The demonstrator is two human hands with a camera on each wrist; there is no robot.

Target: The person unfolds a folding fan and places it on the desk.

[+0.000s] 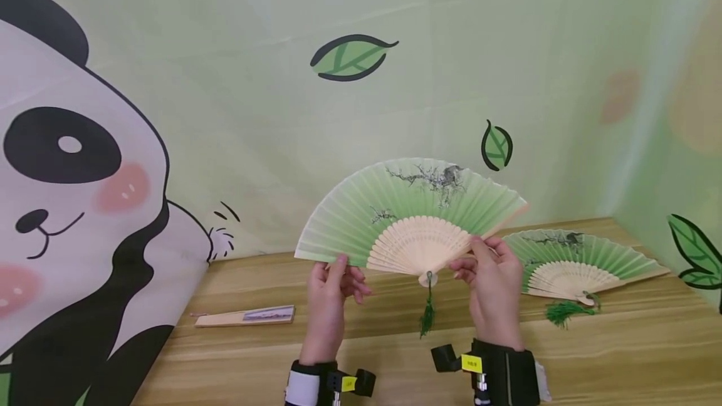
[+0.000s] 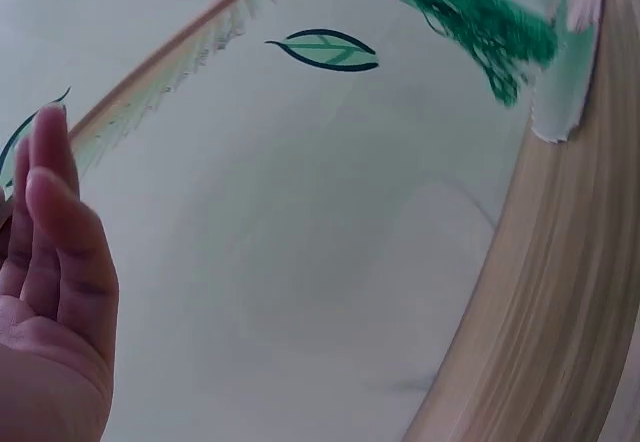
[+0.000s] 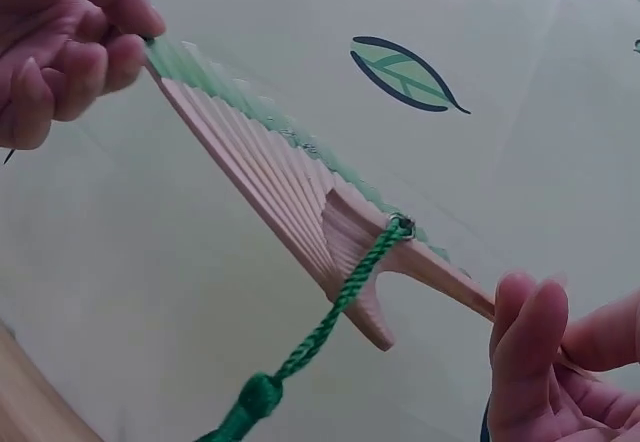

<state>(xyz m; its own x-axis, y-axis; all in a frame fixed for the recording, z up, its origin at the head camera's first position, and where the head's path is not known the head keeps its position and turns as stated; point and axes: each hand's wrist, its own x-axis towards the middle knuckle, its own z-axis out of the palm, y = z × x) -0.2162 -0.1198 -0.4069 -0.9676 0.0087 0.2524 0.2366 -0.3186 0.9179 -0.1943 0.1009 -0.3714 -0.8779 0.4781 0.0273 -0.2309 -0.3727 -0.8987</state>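
Spread wide, a green folding fan with pale wooden ribs and a dark branch print is held up above the table between both hands. The left hand pinches its left edge between thumb and fingers. On the other side, the right hand grips the right guard stick. From the pivot hangs a green tassel; the right wrist view shows its twisted cord looped at the pivot. In the left wrist view, the left hand is partly cut off at the frame's edge.
A second open green fan lies on the wooden table at right, its tassel beside it. At left lies a narrow folded fan with a printed strip. Behind stands a pale green backdrop with a panda and leaves.
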